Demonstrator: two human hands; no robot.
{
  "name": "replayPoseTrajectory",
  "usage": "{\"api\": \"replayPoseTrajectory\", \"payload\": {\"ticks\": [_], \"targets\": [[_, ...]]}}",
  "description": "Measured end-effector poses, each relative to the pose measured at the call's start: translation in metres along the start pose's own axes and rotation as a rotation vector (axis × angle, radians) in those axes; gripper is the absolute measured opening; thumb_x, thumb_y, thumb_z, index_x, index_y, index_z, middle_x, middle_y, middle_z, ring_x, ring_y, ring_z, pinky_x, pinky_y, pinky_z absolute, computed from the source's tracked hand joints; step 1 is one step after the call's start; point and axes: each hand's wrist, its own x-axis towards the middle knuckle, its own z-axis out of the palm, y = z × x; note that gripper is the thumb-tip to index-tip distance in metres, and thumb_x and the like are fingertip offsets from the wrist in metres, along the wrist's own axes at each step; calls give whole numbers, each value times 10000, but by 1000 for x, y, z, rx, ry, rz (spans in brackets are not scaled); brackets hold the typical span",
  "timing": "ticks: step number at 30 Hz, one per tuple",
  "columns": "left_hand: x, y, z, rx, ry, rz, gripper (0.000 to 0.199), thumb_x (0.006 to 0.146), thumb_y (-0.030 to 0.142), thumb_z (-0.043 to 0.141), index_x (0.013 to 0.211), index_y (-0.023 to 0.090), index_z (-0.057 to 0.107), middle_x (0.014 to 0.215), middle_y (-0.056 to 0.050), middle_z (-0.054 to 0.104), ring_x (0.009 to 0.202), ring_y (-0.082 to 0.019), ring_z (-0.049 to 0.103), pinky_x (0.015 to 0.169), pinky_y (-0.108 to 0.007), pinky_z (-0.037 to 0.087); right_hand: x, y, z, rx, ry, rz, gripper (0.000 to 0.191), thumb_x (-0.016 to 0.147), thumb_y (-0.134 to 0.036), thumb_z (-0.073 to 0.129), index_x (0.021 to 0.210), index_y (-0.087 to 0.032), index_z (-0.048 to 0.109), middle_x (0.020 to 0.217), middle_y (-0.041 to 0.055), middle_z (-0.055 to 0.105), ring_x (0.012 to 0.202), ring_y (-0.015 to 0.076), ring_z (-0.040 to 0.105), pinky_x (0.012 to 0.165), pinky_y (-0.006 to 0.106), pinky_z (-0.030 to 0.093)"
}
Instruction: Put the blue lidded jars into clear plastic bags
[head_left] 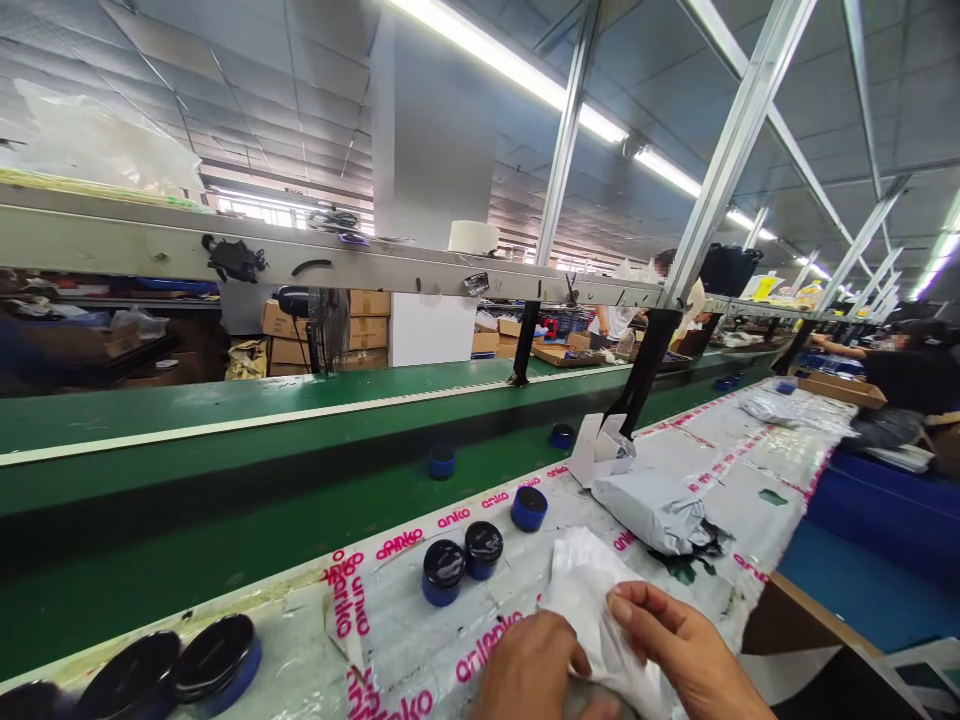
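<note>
1. The white wrapper [589, 595] is on the near side of the tabletop [405, 620], between your hands.
2. Your right hand [686, 645] has its thumb and forefinger pinched together on the wrapper's edge. Your left hand [529, 665] curls over the other side; whether its fingers grip, you cannot tell here.
3. The wrapper looks thin, so a hard pull on that pinched edge could tear it; a loose pinch could let it slip.
4. A wide sweep of your left hand could knock the pair of blue-and-black containers [484, 550] just beyond it, perhaps toward the green belt [315, 540].
5. Past the wrapper, a white packet [649, 510] and a small open box [602, 450] crowd the far side, and a black post [649, 370] rises behind them, limiting your reach.
6. Near your right, a cardboard box [814, 615] sits below the edge; something dropped there could fall in.
</note>
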Motion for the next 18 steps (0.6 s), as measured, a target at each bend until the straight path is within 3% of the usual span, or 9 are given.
{"api": "replayPoseTrajectory", "payload": {"ticks": [3,5,8,11,18], "targets": [[2,28,-20,-403,199,-233,350,804,423,737,1046,201,616,1018,-80,689,908,-255,652,803,-354,494,-1,3,14,116,-126,62,404,633,-503,922,736,-172,714,673,-12,656,639,145,543,615,241,410],[6,36,-24,-643,303,-273,471,781,493,746,1100,181,596,1031,-84,672,810,-207,634,721,-304,482,-3,6,25,194,-209,85,418,631,-489,935,721,-157,698,666,-14,651,624,128,547,615,229,415],[9,37,-28,-865,379,-281,433,716,499,805,900,151,625,799,-34,637,644,-148,558,601,-247,422,-7,6,43,325,-232,121,444,623,-484,953,722,-155,671,619,-32,621,555,94,529,557,198,395],[3,32,-43,-956,459,-274,436,679,514,846,743,159,601,630,0,594,586,-137,531,562,-225,399,-11,2,58,389,-204,106,472,593,-471,980,728,-154,657,601,-39,624,533,79,544,538,178,410],[-53,16,-105,-911,874,-364,384,654,452,845,809,170,635,656,10,636,612,-134,571,585,-198,428,-15,-19,98,499,-135,78,460,651,-443,960,888,-195,655,757,4,746,657,131,672,576,198,535]]}}
